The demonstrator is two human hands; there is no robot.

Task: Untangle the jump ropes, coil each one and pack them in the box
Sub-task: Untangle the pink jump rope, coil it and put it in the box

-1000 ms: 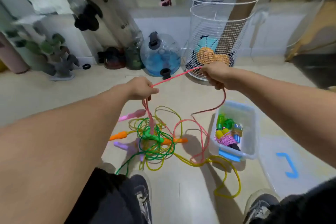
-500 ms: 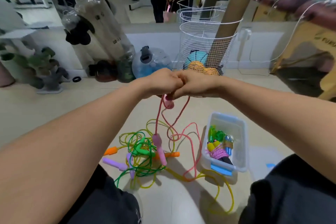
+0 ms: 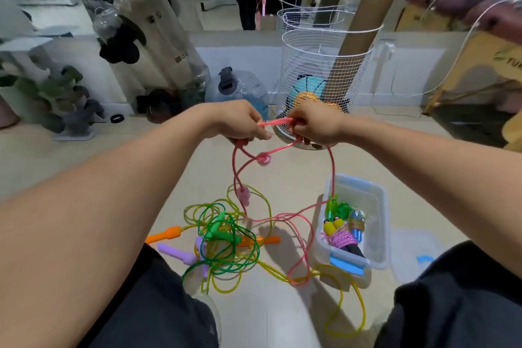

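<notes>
Head view: left hand (image 3: pixel 240 121) and right hand (image 3: pixel 313 124) pinch pink rope (image 3: pixel 275 122); labels unreadable.

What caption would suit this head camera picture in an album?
Both hands, left and right, hold a pink jump rope taut above a tangle of ropes beside a clear box.

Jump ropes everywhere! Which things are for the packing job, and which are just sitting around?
For the job: pink jump rope gripped by left hand and right hand; tangled rope pile; clear plastic box.

Just sitting around: wire basket; blue water jug; cardboard tube.
</notes>
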